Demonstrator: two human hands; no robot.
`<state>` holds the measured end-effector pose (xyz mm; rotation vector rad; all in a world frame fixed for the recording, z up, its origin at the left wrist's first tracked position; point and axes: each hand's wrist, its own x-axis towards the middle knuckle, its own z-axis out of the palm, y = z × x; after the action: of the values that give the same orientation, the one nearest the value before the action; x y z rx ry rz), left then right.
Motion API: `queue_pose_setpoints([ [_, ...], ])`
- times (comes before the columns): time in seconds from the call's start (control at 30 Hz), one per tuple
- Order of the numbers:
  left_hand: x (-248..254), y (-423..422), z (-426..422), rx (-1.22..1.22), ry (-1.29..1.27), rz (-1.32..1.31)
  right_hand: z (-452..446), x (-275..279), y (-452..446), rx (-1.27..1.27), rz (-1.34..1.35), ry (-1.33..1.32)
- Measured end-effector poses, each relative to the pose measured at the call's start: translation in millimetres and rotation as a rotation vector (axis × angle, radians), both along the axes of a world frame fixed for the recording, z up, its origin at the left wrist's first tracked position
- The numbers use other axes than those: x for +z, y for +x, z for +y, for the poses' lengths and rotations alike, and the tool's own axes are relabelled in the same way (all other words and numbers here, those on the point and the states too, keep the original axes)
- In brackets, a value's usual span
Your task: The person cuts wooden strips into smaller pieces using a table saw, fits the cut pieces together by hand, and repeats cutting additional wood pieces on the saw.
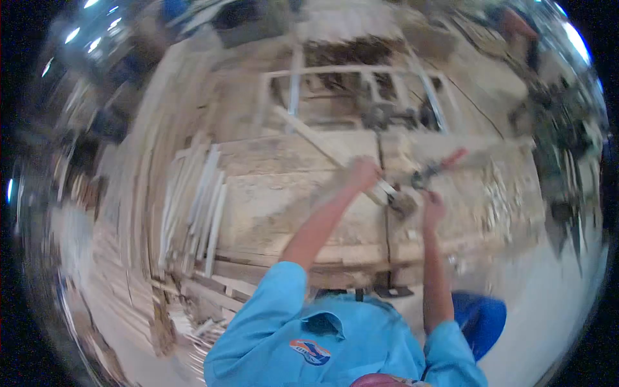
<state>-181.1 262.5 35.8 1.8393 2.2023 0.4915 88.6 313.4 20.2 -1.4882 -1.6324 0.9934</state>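
A long pale wooden strip (313,137) slants across the workbench (258,222), and my left hand (365,173) is closed around it near its lower right end. That end lies beside a dark metal piece (401,202) on the bench, blurred in outline. To the right, my right hand (434,208) is closed next to a tool with a red handle (454,157) and a dark metal body. Motion blur hides whether the fingers grip the tool or something else.
Several thin pale strips (205,205) lie at the bench's left side. Beyond the bench stands a wooden frame (361,68) with metal rails. Wood shavings (500,197) cover the bench's right part. A blue object (482,322) is beside my right arm.
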Motion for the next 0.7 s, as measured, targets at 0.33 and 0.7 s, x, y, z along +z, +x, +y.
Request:
queue_pose_setpoints([
  [0.33, -60, -5, 15, -0.056, -0.095, -0.232, 136, 108, -10, 0.111, -0.07, 0.27],
  [0.7, -68, 11, 13, 0.122, 0.065, -0.125, 306, -121, 78, 0.317, -0.331, 0.382],
])
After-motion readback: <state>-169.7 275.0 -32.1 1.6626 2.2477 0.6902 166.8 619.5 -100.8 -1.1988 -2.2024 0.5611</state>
